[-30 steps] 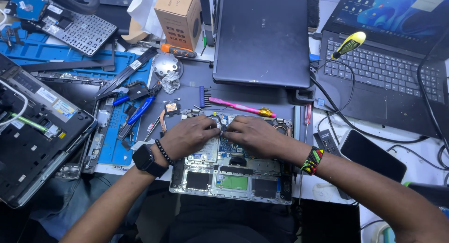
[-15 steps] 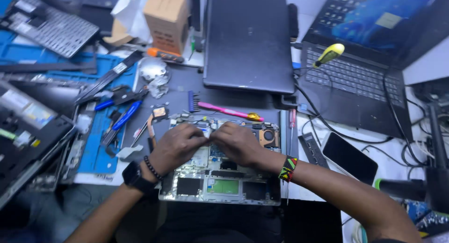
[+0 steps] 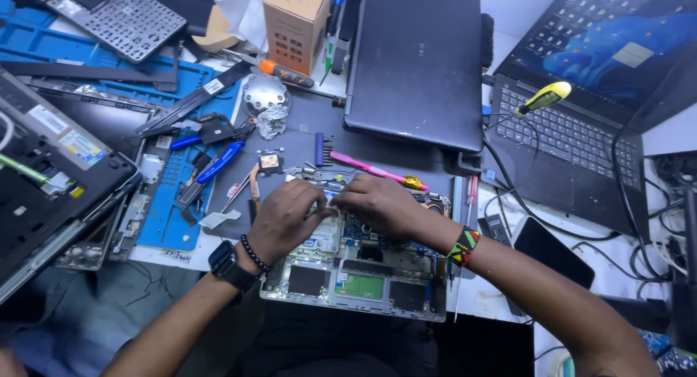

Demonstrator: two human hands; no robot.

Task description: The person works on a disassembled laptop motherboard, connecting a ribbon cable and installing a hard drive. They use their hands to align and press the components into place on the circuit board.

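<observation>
The left hand (image 3: 290,213), with a dark smartwatch and a bead bracelet at its wrist, rests curled on the opened silver laptop base (image 3: 356,264), its fingertips drawn together as if pinching something small at the upper middle of the exposed board; what they pinch is too small to tell. The right hand (image 3: 381,204), with a woven multicoloured wristband, meets it from the other side, fingers bent and pressed down at the same spot. The step in hand looks like freeing or seating a small connector or part on the board, and the next move likely calls for a light, steady pull or press with both sets of fingertips, without flexing the board. The laptop base lies at the near edge of the surface (image 3: 508,286), right before the person. Just behind the base lies a pink-handled tool with a yellow tip (image 3: 374,170); farther behind it sits a closed black laptop (image 3: 417,61). Left of the base are blue-handled pliers (image 3: 214,163) on a blue work mat (image 3: 163,217); right of it lies a dark phone (image 3: 552,252).
</observation>
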